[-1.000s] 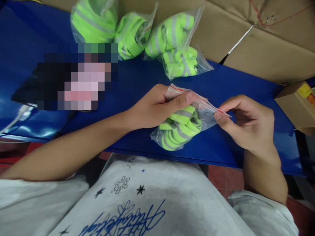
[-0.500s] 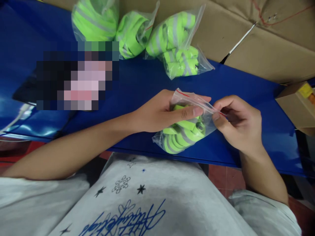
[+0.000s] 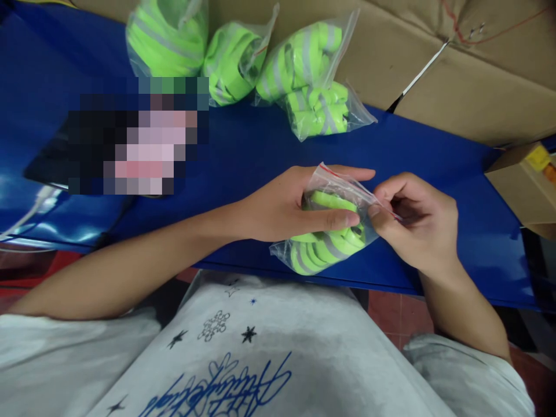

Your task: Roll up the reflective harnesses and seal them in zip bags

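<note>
A clear zip bag point(image 3: 369, 229) with a red line along its top lies near the table's front edge. Inside it are rolled neon-green straps point(image 3: 324, 255) with grey stripes. My left hand point(image 3: 299, 205) is around the bag from the left, its thumb across the front and the fingers behind, one fingertip showing past the zip edge. At the right end of the zip edge, my right hand point(image 3: 419, 217) pinches the bag between thumb and forefinger. The left palm hides part of the straps.
Several filled bags of neon-green straps point(image 3: 306, 55) stand along the back of the blue table point(image 3: 434, 156). Brown cardboard point(image 3: 434, 92) rises behind them. To the right is a small carton point(image 3: 521, 185); at the left, a dark object with a blurred-out surface point(image 3: 152, 145) and a white cable point(image 3: 32, 211).
My left thumb has moved down from the zip edge onto the bag's front. My right hand has shifted slightly left, still pinching the corner.
</note>
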